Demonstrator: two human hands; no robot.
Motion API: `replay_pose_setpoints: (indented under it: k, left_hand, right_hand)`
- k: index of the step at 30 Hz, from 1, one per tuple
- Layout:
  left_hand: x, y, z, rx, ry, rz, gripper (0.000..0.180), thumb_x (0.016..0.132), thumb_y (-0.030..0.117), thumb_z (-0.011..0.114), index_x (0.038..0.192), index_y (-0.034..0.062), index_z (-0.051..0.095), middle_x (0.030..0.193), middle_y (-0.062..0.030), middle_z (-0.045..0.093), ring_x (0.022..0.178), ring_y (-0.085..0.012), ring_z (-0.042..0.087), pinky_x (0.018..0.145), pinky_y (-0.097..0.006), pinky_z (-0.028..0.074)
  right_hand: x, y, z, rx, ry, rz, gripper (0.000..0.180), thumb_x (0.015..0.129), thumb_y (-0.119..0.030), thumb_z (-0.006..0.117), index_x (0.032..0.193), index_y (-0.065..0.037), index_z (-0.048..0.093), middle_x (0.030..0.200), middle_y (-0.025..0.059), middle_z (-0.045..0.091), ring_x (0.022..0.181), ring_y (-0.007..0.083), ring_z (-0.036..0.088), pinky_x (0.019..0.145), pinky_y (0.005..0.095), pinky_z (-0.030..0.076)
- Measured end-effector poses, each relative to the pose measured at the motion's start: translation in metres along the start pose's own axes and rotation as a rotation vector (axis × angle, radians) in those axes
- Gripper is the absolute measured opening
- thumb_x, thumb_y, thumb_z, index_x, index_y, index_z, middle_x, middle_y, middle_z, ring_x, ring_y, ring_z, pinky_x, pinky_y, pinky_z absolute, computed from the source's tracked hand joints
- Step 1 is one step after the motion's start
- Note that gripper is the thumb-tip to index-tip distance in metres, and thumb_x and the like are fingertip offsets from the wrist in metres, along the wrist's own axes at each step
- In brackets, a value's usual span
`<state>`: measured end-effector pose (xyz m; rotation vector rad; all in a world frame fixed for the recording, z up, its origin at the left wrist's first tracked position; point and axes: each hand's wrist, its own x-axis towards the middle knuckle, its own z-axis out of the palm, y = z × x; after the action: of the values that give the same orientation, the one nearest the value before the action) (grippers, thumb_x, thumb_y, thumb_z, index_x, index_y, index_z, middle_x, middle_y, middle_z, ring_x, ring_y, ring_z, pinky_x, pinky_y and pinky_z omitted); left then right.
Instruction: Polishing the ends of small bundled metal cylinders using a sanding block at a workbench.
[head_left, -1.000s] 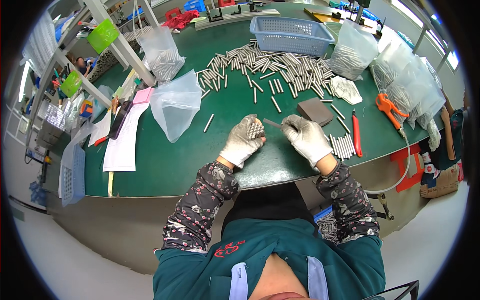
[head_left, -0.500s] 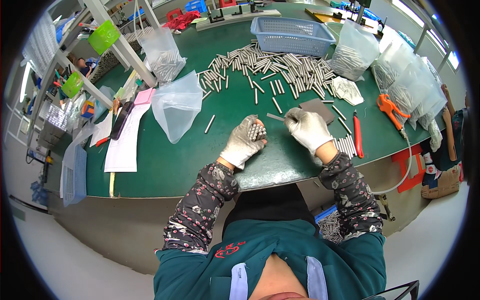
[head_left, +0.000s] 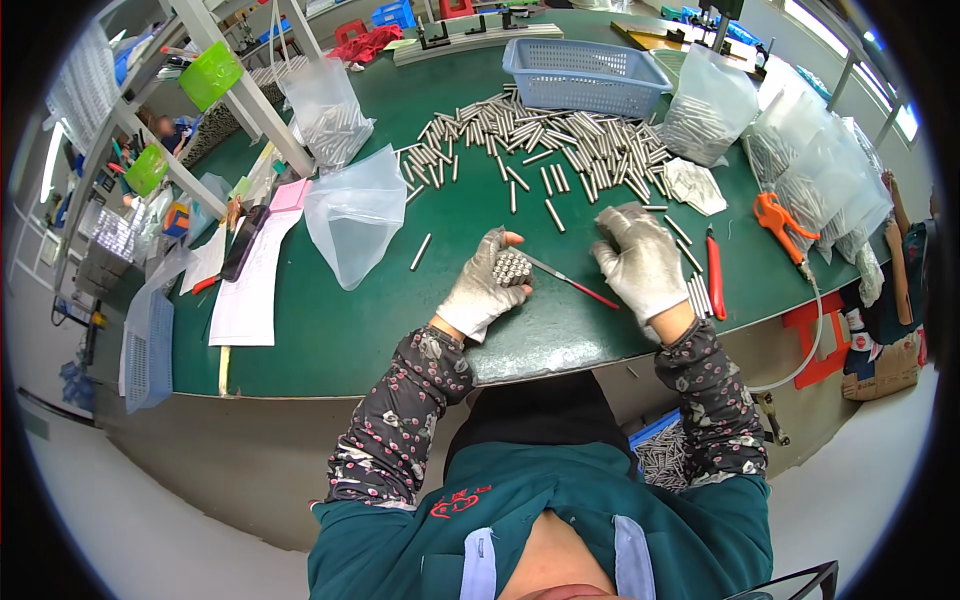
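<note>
Gloves on both hands here, grey knit ones. Left hand (head_left: 487, 285) is curled around a bundle of short metal rods (head_left: 511, 268), ends facing up so you can see the little round tips packed together in the palm. A thin red-handled pick (head_left: 568, 281) lies on the green table (head_left: 400, 320) with its tip right by that bundle, running off toward the right hand (head_left: 642, 262). That right hand is spread flat, palm down, fingers wide, resting on the table; it might be covering a dark pad or something underneath, can't really tell from this angle.

Beyond the hands there's a big loose scatter of rods (head_left: 560, 145) across the table, and behind it a blue plastic basket (head_left: 585, 75). A limp clear bag (head_left: 355, 215) sits to the left, near 1 stray rod. Just right of the right hand there's a small neat row of rods (head_left: 697, 296), a red pen-like tool (head_left: 714, 275), and farther out orange-handled pliers (head_left: 778, 222).
</note>
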<state>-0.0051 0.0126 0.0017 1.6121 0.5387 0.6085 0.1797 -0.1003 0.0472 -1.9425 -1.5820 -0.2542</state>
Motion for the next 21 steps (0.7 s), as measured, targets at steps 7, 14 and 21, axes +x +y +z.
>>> replay_pose_setpoints:
  k: [7, 14, 21]
  left_hand:
    - [0.002, -0.012, -0.004, 0.012, -0.027, 0.087, 0.076, 0.064, -0.009, 0.065, 0.129, 0.0060, 0.031, 0.078, -0.0025, 0.055, 0.073, -0.0101, 0.054, 0.069, -0.022, 0.046]
    - [0.003, -0.007, -0.002, 0.047, -0.027, 0.062, 0.078, 0.064, -0.007, 0.066, 0.131, 0.0066, 0.030, 0.079, -0.0024, 0.055, 0.074, -0.0103, 0.053, 0.071, -0.023, 0.045]
    - [0.001, -0.014, -0.002, 0.142, 0.043, 0.259, 0.083, 0.064, -0.010, 0.063, 0.135, 0.0058, 0.023, 0.083, -0.0027, 0.053, 0.075, -0.0104, 0.050, 0.074, -0.023, 0.043]
  right_hand:
    - [-0.008, 0.020, 0.000, -0.428, -0.134, 0.147, 0.059, 0.067, -0.039, 0.064, 0.114, -0.006, 0.053, 0.115, 0.0183, 0.052, 0.102, 0.0311, 0.053, 0.085, 0.0452, 0.037]
    - [-0.007, 0.031, 0.006, -0.393, -0.154, 0.196, 0.052, 0.068, -0.035, 0.063, 0.114, -0.012, 0.056, 0.117, 0.0211, 0.050, 0.102, 0.0331, 0.052, 0.086, 0.0452, 0.037]
    - [-0.002, -0.048, -0.009, 0.172, -0.040, -0.372, 0.035, 0.065, -0.018, 0.059, 0.099, -0.009, 0.062, 0.106, 0.0245, 0.055, 0.093, 0.0360, 0.054, 0.082, 0.0444, 0.042]
